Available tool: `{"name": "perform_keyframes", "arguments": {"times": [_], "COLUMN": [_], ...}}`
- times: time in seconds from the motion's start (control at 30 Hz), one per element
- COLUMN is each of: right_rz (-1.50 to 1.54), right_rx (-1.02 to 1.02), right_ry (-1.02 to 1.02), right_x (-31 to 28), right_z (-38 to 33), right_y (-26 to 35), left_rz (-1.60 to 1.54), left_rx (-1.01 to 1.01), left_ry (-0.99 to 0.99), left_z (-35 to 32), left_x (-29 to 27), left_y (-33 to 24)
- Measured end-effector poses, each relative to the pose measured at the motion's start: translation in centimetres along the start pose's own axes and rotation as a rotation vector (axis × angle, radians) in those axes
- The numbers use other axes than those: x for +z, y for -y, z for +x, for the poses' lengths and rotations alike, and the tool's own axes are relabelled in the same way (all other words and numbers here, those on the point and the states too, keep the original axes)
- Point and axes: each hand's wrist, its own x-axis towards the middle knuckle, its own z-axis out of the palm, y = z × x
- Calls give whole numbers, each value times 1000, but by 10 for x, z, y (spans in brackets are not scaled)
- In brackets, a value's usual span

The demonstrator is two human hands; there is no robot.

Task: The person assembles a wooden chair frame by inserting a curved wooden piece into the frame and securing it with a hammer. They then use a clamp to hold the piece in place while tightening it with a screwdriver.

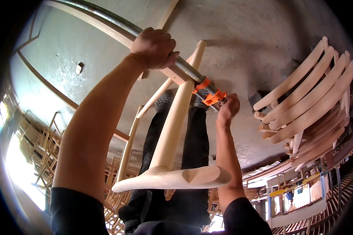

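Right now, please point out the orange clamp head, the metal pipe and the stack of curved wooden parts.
orange clamp head [210, 94], head view, on its orange body.
metal pipe [117, 24], head view, bare length beyond the left hand.
stack of curved wooden parts [310, 98], head view, middle slat.

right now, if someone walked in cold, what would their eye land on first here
Most likely the long metal pipe clamp crossing the top of the picture, with its orange clamp head bright against the pale wood. The left hand grips the pipe while the right hand sits at the orange head, both over an unfinished wooden chair frame. At the right edge a stack of curved wooden chair parts fans out.
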Motion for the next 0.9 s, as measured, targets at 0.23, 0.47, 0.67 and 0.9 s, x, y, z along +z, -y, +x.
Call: {"name": "perform_keyframes", "arguments": {"times": [0.23,0.47,0.67,0.9], "right_rz": [15,581,692,-227], "right_rx": [-286,495,657,133], "right_ry": [-85,-71,140,337], "right_x": [-21,-29,-33,-3], "right_z": [-98,-107,-135,-90], "right_y": [19,59,29,-79], "left_rz": [23,82,97,73], "left_rx": [9,-22,35,30], "left_ry": [11,59,48,76], "left_z": [3,6,7,10], "left_x": [-5,-3,-3,-5], "left_y": [-3,-6,-5,-7]}}
